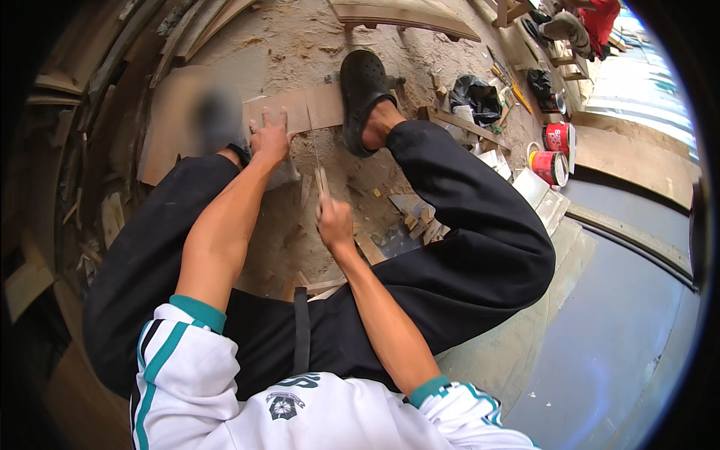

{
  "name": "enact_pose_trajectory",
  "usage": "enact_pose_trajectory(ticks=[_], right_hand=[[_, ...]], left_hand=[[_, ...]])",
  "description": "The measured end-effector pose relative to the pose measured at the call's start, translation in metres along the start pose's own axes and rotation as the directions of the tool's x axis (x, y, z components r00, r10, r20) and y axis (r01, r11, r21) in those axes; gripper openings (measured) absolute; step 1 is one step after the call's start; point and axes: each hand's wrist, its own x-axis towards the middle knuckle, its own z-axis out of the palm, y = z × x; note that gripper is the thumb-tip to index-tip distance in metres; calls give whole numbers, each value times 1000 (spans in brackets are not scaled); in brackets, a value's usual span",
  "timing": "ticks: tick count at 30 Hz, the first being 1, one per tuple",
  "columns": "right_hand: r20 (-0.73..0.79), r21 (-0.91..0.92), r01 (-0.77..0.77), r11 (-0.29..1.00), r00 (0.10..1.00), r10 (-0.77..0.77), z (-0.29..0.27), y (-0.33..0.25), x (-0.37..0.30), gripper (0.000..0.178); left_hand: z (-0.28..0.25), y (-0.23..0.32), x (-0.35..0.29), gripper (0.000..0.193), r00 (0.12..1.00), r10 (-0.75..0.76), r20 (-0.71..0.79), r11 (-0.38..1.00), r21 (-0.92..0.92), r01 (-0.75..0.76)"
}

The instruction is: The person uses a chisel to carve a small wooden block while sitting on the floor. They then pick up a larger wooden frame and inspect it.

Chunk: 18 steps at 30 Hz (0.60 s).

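Note:
A light brown wooden board [325, 105] lies low over the dusty ground. My left hand [271, 140] presses down on it with fingers spread. The fist of my right hand [335, 223] is closed round the handle of a handsaw [322, 182]. Its thin blade runs away from me and meets the board, where a narrow line crosses the wood just right of my left hand. A black clog [363, 94] on my right foot rests at the board's right end. Blur hides the area around my left foot.
Wood offcuts [420, 219] lie between my legs. Long planks [124, 56] crowd the left side. To the right stand red paint cans [549, 166], a black plastic bag [475, 100] and a grey sheet [611, 322]. A person in red [598, 22] is at the far right.

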Motion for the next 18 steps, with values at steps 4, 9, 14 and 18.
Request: enact_pose_trajectory(ticks=[4,9,14,18], right_hand=[[-33,-49,-62,997,998,60,-12,-9,-5,48],[74,-127,28,991,997,-18,-35,-7,-56,48],[-51,39,82,996,995,-80,-12,1,10,49],[101,200,-240,950,969,224,-30,-18,-57,51]], left_hand=[[-9,-3,-7,74,1000,-5,25,995,-103,7],[4,-12,-3,75,999,-13,-31,999,-31,12],[-4,7,0,75,999,-38,34,998,-58,40],[5,-14,-8,73,997,-70,8,997,13,70]])
